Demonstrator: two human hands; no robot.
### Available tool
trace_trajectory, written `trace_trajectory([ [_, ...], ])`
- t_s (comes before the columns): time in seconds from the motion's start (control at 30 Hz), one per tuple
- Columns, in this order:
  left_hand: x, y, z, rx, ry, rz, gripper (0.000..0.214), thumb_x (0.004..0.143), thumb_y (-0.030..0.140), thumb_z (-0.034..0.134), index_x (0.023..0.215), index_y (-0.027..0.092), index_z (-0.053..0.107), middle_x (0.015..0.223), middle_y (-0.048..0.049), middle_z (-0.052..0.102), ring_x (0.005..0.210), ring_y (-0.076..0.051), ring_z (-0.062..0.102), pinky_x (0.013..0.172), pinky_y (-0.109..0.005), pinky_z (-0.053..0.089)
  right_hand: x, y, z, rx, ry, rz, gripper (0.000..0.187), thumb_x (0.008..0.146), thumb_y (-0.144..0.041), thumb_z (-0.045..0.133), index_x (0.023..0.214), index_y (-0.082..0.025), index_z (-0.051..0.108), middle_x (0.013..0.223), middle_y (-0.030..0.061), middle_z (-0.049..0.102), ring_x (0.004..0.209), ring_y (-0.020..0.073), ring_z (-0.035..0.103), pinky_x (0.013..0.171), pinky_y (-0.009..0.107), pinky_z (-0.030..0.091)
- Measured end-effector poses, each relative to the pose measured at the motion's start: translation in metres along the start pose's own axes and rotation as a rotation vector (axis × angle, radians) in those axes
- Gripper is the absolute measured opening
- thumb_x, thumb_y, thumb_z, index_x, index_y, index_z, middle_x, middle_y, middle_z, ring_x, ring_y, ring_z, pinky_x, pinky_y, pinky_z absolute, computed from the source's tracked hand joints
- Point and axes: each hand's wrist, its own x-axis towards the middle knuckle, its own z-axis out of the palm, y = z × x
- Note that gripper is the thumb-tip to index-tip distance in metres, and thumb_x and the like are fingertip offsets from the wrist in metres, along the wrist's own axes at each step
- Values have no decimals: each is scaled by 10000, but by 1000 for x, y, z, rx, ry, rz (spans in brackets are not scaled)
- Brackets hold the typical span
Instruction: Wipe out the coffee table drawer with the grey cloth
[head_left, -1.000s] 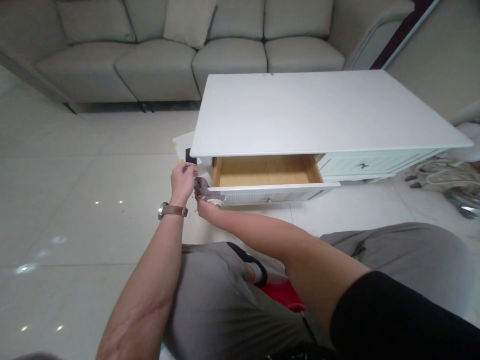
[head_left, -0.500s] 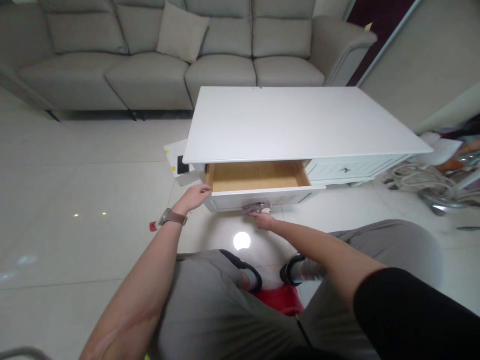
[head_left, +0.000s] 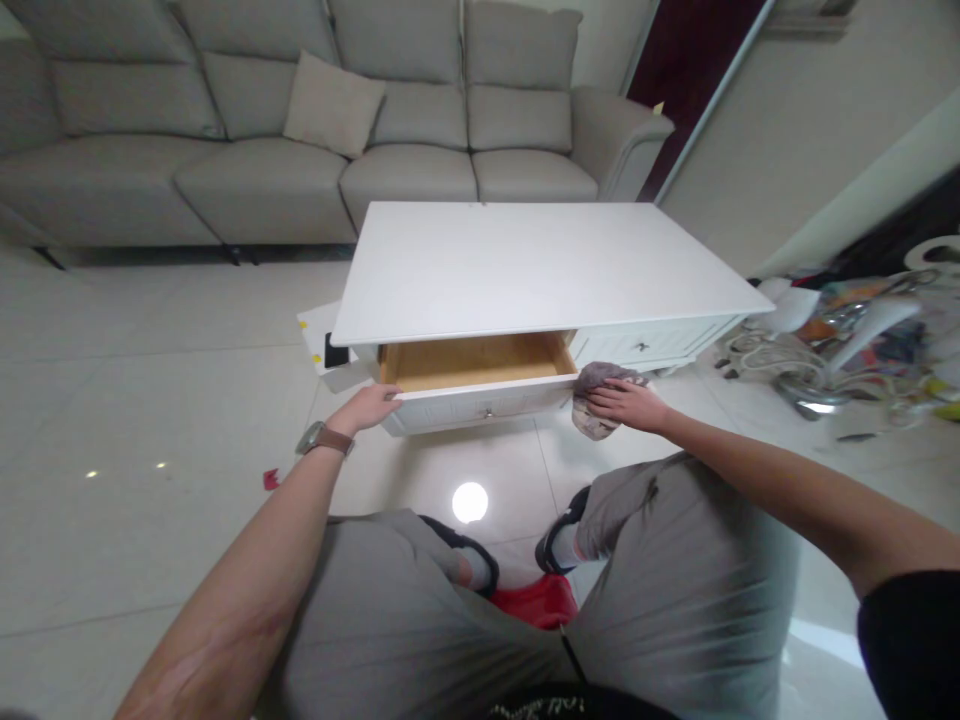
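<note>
A white coffee table [head_left: 525, 265] has its left drawer [head_left: 450, 413] pulled out, showing a bare wooden inside. My left hand [head_left: 370, 407], with a watch on the wrist, grips the left end of the drawer's front panel; some fingertips are hidden. At the panel's right end, my right hand [head_left: 626, 402] holds a greyish patterned cloth [head_left: 596, 418], pressing it against or close by the corner. The cloth hangs down below my fingers. A small metal knob [head_left: 487, 412] shows on the drawer front.
Behind the table stands a grey sofa [head_left: 405, 180] with a cushion [head_left: 334, 105]. A white box [head_left: 319, 330] is at the table's left. Cables [head_left: 757, 350] and clutter lie on the right. Something red [head_left: 536, 602] sits beneath me, and a small red scrap [head_left: 271, 480] lies on the floor.
My right hand has moved with the cloth from the drawer's knob to its right end. The left hand stays at the left end. The camera view has shifted.
</note>
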Motion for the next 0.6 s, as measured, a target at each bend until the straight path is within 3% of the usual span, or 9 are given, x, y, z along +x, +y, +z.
trace_trajectory([
  [0.1, -1, 4, 1, 47, -26, -35, 508, 816, 430, 501, 1176, 158, 736, 1254, -116, 740, 1165, -282, 684, 1024, -320, 515, 11, -8, -18, -66, 127, 178, 571, 900, -113, 536, 1451, -257, 576, 1551, 69, 513, 1479, 266, 382, 1232, 516, 221],
  [0.23, -6, 8, 3, 99, -72, -58, 621, 836, 445, 474, 1323, 104, 652, 1382, -162, 663, 1269, -286, 632, 1090, -338, 475, 61, -28, -23, 1, 141, 334, 646, 823, -139, 595, 1465, -204, 559, 1532, 132, 518, 1415, 323, 440, 1171, 544, 280],
  [0.43, -12, 18, -4, 138, -129, -90, 731, 842, 469, 456, 1446, 69, 548, 1507, -178, 553, 1374, -269, 552, 1166, -329, 398, 162, -97, -16, 93, 185, 251, 677, 823, -156, 639, 1484, -248, 523, 1527, 140, 506, 1398, 333, 418, 1181, 584, 209],
  [0.6, -15, 39, -18, 141, -139, -82, 635, 843, 494, 481, 1363, 163, 636, 1395, -112, 665, 1258, -269, 643, 1064, -316, 492, 215, -152, -5, 132, 312, 204, 676, 847, -151, 638, 1500, -259, 498, 1560, 138, 470, 1428, 292, 390, 1208, 539, 178],
])
